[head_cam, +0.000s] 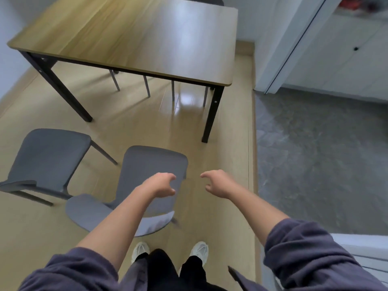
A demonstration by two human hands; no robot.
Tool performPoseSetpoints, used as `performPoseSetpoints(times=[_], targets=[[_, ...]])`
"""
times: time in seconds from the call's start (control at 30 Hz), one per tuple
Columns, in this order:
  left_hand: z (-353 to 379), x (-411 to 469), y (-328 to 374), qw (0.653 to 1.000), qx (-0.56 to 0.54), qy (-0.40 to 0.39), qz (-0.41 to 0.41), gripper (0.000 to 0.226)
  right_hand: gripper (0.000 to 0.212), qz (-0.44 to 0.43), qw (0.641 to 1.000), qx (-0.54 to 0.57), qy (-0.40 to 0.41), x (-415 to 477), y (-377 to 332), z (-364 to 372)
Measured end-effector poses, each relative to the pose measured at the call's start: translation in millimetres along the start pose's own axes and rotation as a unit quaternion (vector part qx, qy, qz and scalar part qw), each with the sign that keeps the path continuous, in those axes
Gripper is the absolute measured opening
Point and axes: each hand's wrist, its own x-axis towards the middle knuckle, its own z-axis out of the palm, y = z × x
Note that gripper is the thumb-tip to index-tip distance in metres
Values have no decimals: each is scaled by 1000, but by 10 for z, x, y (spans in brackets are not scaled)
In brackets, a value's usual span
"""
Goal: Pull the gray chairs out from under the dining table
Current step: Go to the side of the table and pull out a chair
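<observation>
Two gray chairs stand clear of the wooden dining table (134, 34) on the near side. One gray chair (48, 156) is at the left. The other gray chair (151, 164) is right in front of me, its backrest nearest my feet. My left hand (161, 184) hovers over this chair's seat, fingers curled and apart, holding nothing. My right hand (217, 182) hangs over the floor just right of the chair, also empty with fingers apart. Thin gray chair legs (147, 86) show under the table's far side, and a dark chair back (201, 0) peeks above the far edge.
The table stands on black legs (211, 114) on a light wood floor. A gray stone floor (319, 156) begins to the right, past a white sliding door frame (279, 59). A white object (365, 250) sits at my lower right.
</observation>
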Motion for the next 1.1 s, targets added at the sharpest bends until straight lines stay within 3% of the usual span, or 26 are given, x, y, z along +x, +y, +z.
performPoseSetpoints(times=[0.13,0.27,0.53,0.83,0.97,1.1], targets=[[-204,122,718,989,-99,95,58,57,51,64,991,66,98,-184,451,-298],[-265,297,1207,967,-193,151,75,55,54,108,977,106,148,-244,763,-498],[-734,954,1811,941,-264,172,122,48,54,108,973,97,182,51,1410,-1211],[-2058,2390,2352,936,-293,131,147,37,52,110,958,194,180,1272,2209,-2540],[-2757,2878,2642,933,-298,126,156,33,46,102,932,261,231,1729,2497,-3252],[-3282,3291,2987,934,-297,115,164,31,38,95,878,393,257,2026,2791,-3768]])
